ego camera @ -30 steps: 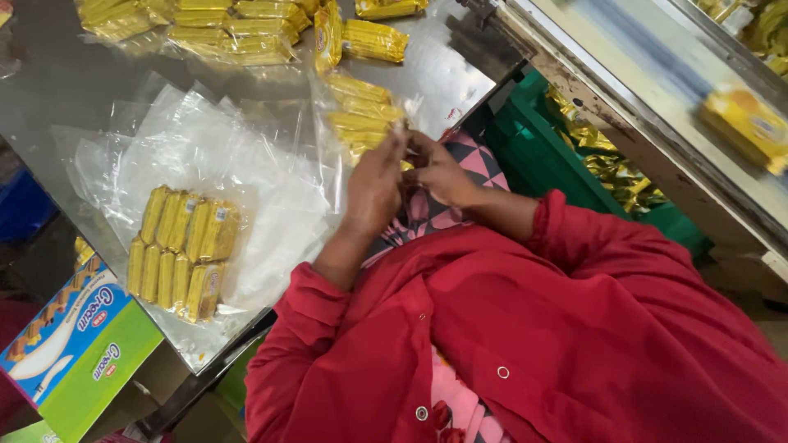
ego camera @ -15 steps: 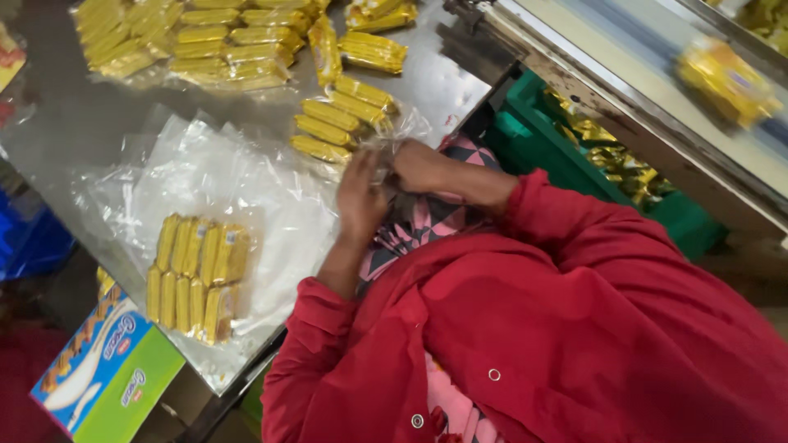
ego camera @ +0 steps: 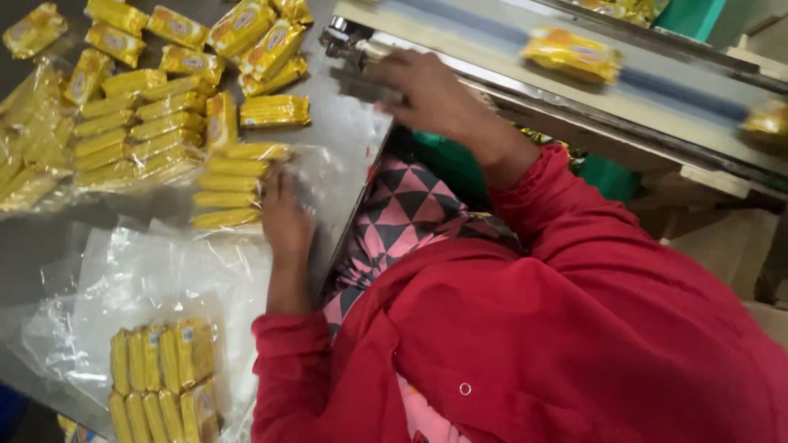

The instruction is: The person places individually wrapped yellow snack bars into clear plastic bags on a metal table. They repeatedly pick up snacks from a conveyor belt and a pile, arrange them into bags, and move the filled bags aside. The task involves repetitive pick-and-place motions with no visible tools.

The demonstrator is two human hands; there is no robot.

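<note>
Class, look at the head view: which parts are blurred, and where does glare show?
Head view: right hand and the yellow packet on the conveyor are motion-blurred; left hand sharper; glare whitens the clear plastic bags.

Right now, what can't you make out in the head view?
- Right hand: motion-blurred at the conveyor end; what it touches is unclear.
- Left hand: fingertips merge into the clear bag of yellow packets; grip unclear.
- Packet on the belt: blurred.
- Bagged packets at bottom: cut by the frame edge.
</note>
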